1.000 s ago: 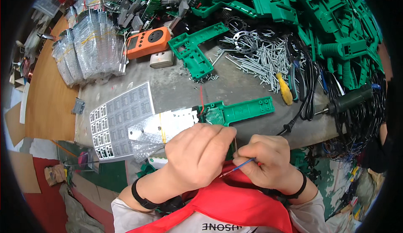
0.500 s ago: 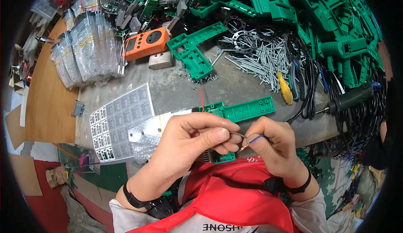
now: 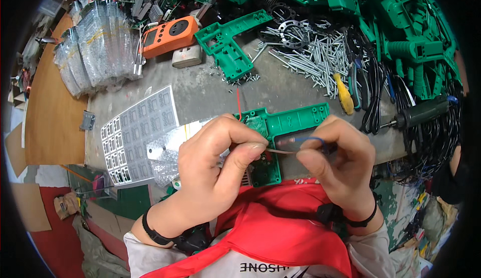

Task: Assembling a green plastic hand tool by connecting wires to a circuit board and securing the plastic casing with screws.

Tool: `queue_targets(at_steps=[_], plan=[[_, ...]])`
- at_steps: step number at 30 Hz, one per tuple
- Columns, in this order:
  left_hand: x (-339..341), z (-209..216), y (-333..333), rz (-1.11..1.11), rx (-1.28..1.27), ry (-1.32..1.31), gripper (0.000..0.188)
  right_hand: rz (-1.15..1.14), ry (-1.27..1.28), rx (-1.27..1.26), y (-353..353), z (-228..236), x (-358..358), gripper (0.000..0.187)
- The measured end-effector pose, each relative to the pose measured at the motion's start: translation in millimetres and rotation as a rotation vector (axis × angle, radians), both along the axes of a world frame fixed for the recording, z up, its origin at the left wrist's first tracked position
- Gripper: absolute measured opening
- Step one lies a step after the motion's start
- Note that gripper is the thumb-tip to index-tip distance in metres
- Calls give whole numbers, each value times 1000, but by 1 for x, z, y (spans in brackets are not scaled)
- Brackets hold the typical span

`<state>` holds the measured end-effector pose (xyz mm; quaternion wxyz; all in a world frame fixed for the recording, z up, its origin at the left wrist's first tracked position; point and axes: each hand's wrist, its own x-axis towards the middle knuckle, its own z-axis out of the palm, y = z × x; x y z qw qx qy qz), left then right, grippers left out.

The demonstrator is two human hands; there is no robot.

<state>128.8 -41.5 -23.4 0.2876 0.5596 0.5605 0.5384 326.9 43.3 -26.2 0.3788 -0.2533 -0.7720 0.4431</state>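
Note:
A thin greyish-brown wire [image 3: 281,151] is stretched between my two hands. My left hand [image 3: 215,160] pinches its left part between thumb and forefinger. The fingers of my right hand [image 3: 341,160] are closed on its right part. A blue wire [image 3: 303,139] also runs from my right hand, its blurred, coppery bare tip pointing left. Just beyond both hands lies a green plastic housing half [image 3: 300,116], partly hidden by my left hand. In it sits a circuit board [image 3: 256,123], from which a red wire [image 3: 239,102] rises.
Farther back lie another green housing half [image 3: 231,65], an orange multimeter [image 3: 169,36] and loose screws [image 3: 318,57]. Toward the right are a yellow-handled screwdriver [image 3: 343,95], black cables [image 3: 372,102] and a dark green power screwdriver [image 3: 423,112]. A sticker sheet [image 3: 140,127] and bubble-wrapped bundles [image 3: 102,45] are at left.
My hands have drawn slightly apart, the right one moving rightward. More of the brown wire shows between them, and the blue wire's bare end has swung up and left.

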Motion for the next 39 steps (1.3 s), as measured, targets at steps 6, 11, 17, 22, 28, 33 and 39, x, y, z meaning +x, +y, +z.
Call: queue_targets(at_steps=[6,11,17,22,28,33,39], plan=[[-38,1,12,62,-246,56,23,-39,-281,-85,5,0,-5,12],[-52,-7,17,9,-224,240,14,-26,-351,17,8,-16,-11,13],[-53,-11,24,-101,-153,350,9,-24,-392,22,11,-17,-14,14],[-52,-12,33,-180,-175,360,14,-26,-441,16,11,-13,-15,15],[-46,-10,43,-346,-71,435,19,-20,-414,16,12,-17,-18,15],[-39,-11,62,-509,-103,605,20,-14,-432,21,14,-15,-19,16],[-33,-16,77,-633,-161,633,17,-42,-375,-23,13,-21,-20,14]])
